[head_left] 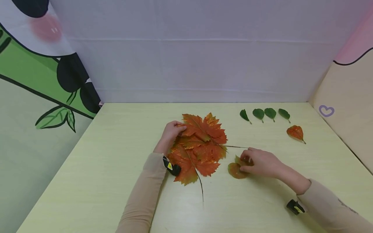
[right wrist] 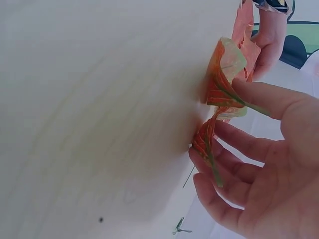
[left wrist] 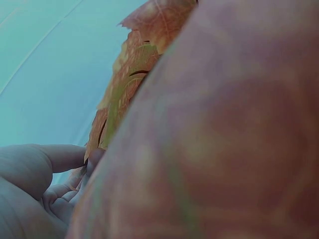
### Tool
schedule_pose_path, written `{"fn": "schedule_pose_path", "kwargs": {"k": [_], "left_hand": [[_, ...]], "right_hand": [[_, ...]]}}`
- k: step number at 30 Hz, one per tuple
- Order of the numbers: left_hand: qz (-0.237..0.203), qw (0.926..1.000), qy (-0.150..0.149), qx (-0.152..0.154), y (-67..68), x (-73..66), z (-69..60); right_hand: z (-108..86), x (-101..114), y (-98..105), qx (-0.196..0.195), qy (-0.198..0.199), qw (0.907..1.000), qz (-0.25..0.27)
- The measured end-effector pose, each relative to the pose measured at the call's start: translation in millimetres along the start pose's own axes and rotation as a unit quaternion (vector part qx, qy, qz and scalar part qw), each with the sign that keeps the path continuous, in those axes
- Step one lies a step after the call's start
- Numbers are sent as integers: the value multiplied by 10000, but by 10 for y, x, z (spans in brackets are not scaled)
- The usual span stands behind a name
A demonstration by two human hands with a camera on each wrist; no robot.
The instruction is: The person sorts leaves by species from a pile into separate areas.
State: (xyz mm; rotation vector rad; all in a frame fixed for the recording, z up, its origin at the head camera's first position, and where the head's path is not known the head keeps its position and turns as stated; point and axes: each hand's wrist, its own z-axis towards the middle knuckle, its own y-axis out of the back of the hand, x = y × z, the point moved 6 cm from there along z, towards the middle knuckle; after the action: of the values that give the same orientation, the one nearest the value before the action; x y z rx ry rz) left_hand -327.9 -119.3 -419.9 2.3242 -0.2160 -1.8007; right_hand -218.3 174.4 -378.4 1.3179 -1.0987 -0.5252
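Large orange-red maple leaves (head_left: 201,155) lie overlapping mid-table, their thin stems sticking out. My left hand (head_left: 172,134) pinches the upper left edge of this cluster between thumb and fingers; in the left wrist view the hand (left wrist: 35,184) grips a leaf's edge, and a blurred leaf (left wrist: 214,129) fills the right side. My right hand (head_left: 262,163) holds two small rounded orange-green leaves (head_left: 236,171) just right of the cluster. In the right wrist view, the thumb and fingers of that hand (right wrist: 264,154) touch these curled leaves (right wrist: 219,89).
Several small green leaves (head_left: 270,113) form a row at the back right of the table (head_left: 102,168). One orange leaf (head_left: 295,132) lies below them near the right side. A pale cloth backdrop (head_left: 186,64) stands behind, with printed panels at both sides.
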Motion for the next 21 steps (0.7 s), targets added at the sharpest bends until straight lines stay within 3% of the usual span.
{"fn": "schedule_pose_path", "kwargs": {"k": [10,21], "left_hand": [[-44,10000,-14,12,5,-12,0],[-103,9999,35,-6,7,-2,-5]], "right_hand": [[-10,-30,69,196,-167,9982,544],[-52,-178,262,-279,-358,9982,393]]}}
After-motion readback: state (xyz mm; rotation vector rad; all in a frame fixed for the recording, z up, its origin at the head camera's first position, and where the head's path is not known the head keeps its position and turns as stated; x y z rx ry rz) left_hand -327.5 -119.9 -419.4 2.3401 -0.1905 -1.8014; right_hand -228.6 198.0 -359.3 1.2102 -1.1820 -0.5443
